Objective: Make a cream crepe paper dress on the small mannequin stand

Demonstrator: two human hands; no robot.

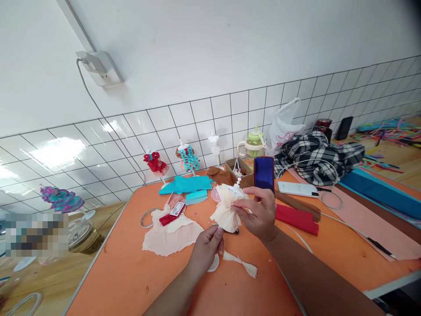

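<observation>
A small white doll form [238, 183] wears a gathered cream crepe paper skirt [225, 210] near the middle of the orange table. My right hand [258, 211] pinches the paper at the waist from the right. Below the skirt's lower left edge, my left hand [207, 248] is closed, thumb against fingers, at the paper's hem. A white round base [213, 263] shows beside my left fingers. A twisted cream paper strip [241, 264] lies just below the skirt. To the left are torn cream paper sheets [171, 235] with a small red packet [173, 214] on top.
Dressed doll forms in red [155, 163] and turquoise [189, 157] stand by the wall, near a plain white one [214, 147]. Behind my hands are a cardboard box [241, 171], a phone [264, 173] and a green-lidded jug [255, 145]. Red paper [297, 218] and a cable lie right.
</observation>
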